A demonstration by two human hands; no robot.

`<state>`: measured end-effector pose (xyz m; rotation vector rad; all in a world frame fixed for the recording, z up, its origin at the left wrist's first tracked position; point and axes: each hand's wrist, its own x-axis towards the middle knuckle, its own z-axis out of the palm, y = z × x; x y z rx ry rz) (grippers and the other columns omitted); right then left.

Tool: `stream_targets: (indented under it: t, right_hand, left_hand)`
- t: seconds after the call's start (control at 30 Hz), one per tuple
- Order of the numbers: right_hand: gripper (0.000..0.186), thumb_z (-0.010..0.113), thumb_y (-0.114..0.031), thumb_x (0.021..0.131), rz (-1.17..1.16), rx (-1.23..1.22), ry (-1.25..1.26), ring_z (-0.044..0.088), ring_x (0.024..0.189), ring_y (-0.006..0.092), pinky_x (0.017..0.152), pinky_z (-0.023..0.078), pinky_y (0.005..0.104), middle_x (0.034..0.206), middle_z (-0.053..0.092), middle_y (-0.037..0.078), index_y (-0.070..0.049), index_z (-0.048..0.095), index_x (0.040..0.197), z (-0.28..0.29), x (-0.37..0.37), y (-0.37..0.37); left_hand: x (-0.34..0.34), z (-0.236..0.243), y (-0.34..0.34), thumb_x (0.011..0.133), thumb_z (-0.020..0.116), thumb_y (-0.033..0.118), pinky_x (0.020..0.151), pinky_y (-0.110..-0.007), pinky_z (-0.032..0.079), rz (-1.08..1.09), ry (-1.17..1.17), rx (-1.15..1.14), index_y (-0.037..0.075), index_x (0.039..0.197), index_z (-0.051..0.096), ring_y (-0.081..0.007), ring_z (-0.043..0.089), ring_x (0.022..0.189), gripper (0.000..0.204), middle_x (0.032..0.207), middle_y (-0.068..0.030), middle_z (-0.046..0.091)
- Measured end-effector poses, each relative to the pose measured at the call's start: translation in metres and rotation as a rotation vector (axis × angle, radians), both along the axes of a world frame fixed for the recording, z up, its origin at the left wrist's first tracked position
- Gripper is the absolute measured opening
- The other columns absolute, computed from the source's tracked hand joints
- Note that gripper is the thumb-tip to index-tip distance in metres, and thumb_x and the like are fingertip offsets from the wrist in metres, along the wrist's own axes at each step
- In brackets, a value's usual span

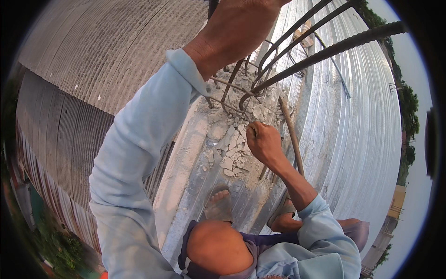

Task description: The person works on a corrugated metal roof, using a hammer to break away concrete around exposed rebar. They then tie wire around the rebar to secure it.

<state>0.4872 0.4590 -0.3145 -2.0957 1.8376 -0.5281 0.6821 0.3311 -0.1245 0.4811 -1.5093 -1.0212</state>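
Observation:
My left hand (239, 30) is raised at the top edge among upright ribbed steel bars (330, 49). Its fingers are cut off or turned away, so their grip is hidden. Lower down, my right hand (265, 142) is closed just above broken concrete (234, 149). Something small and dark shows at its curled fingers, too little to name. Bent rebar ties (232, 86) jut from the rubble between the two hands. A long brown stick (291, 135) lies beside my right hand and runs behind the wrist.
Shiny ribbed metal roofing (357, 121) spreads to the right, with a thin bar (341, 79) on it. Grey corrugated roofing (111, 51) lies lower left, past a pale concrete ledge (179, 172). My sandalled feet (219, 204) stand close to the rubble.

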Motion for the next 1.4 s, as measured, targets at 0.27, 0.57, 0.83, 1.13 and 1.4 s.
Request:
stream_targets:
  t: [0.27,0.57,0.83,1.13,1.4]
  right_hand:
    - [0.006,0.064,-0.011,0.092,-0.080,-0.321,0.205,0.067,0.058,0.0297,0.050,0.051,0.0407,0.077,0.067,0.011,-0.005,0.063,0.090,-0.025,0.003,0.001]
    - [0.017,0.065,-0.019,0.093,-0.192,-0.193,-0.078,0.070,0.071,0.0324,0.067,0.055,0.0453,0.081,0.068,0.015,-0.006,0.071,0.102,-0.029,0.040,-0.036]
    - [0.024,0.060,-0.021,0.103,-0.610,0.586,-1.679,0.049,0.059,0.0086,0.054,0.043,0.0256,0.078,0.057,-0.001,0.001,0.065,0.113,-0.017,0.030,-0.050]
    - [0.027,0.067,-0.014,0.099,-0.544,0.230,-2.001,0.045,0.058,0.0072,0.054,0.037,0.0225,0.084,0.059,0.001,0.001,0.065,0.121,-0.043,0.061,-0.051]
    - [0.025,0.064,-0.008,0.100,-0.460,0.100,-2.014,0.059,0.069,0.0110,0.061,0.049,0.0257,0.089,0.065,0.005,0.005,0.065,0.121,-0.049,0.080,-0.068]
  left_hand:
    - [0.022,-0.207,0.052,0.101,0.051,0.012,0.089,-0.030,0.054,0.330,-0.167,0.603,-0.006,0.127,0.065,-0.0155,0.068,0.092,0.034,0.103,-0.0129,0.074]
    - [-0.016,-0.260,0.003,0.105,0.050,0.022,0.110,-0.037,0.041,-0.210,0.296,0.953,-0.001,0.141,0.052,-0.0255,0.059,0.125,0.042,0.126,-0.0156,0.068]
    - [-0.034,-0.284,-0.002,0.104,0.057,0.021,0.092,-0.035,0.044,0.134,0.457,1.004,0.008,0.114,0.069,-0.0169,0.065,0.105,0.020,0.100,-0.0025,0.071]
    - [-0.028,-0.269,0.030,0.101,0.063,0.022,0.098,-0.036,0.040,0.182,0.681,1.137,0.011,0.123,0.064,-0.0166,0.063,0.113,0.025,0.116,-0.0025,0.071]
    - [-0.020,-0.256,0.058,0.104,0.061,0.030,0.100,-0.036,0.045,0.153,0.733,0.922,0.004,0.120,0.065,-0.0200,0.064,0.116,0.031,0.121,-0.0084,0.070]
